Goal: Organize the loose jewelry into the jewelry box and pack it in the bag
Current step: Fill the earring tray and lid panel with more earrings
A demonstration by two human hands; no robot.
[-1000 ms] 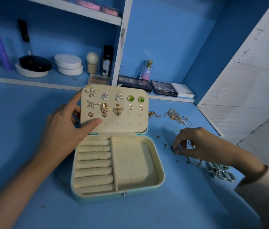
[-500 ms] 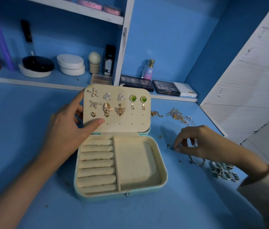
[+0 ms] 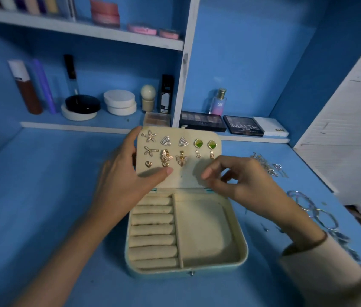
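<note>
MATTE: lid of black palette (image 3: 243,126) | SB: front of perfume bottle (image 3: 218,104)

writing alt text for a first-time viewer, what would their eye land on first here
First comes the open cream jewelry box in the middle of the blue table, its raised lid pinned with rows of earrings, green ones at the top right. The left hand holds the lid's left edge while the right hand reaches to its lower right. Loose chains and hoops lie on the table right of the box.
</note>
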